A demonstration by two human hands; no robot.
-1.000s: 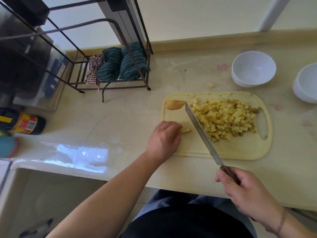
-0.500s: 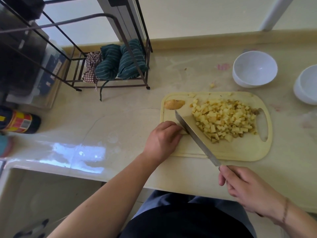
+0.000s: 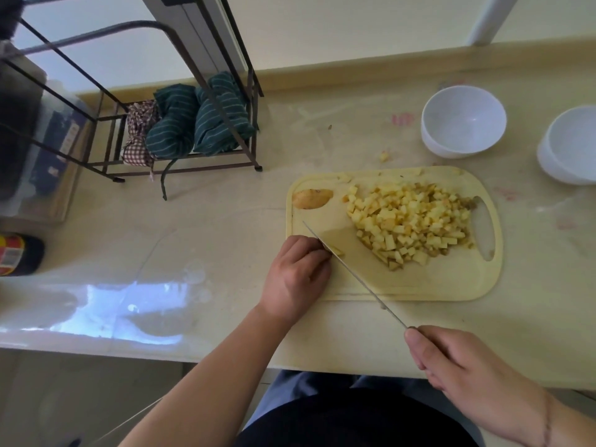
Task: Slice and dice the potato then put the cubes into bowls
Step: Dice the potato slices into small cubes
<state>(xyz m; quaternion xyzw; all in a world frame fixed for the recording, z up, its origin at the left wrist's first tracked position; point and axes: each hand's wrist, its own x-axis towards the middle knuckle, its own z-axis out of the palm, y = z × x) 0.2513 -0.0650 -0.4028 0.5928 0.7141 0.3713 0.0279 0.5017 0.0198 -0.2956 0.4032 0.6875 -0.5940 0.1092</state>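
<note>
The pale countertop [image 3: 225,253] runs the full width of the view, its near edge just in front of the person, with an open stretch left of the cutting board [image 3: 451,285]. The wire rack [image 3: 180,130] stands at the back left holding folded cloths [image 3: 200,124]. The board lies right of centre, near the counter's front edge. Two white bowls [image 3: 463,121] [image 3: 571,146] sit beyond its far right corner, apart from it. A heap of potato cubes [image 3: 409,221] covers the board's right half; a potato end [image 3: 312,199] lies at its far left corner. The left hand [image 3: 295,275], fingers curled, pins a small potato piece [image 3: 336,251] at the board's left edge. The right hand [image 3: 464,372] grips the knife [image 3: 354,272], blade against that piece.
</note>
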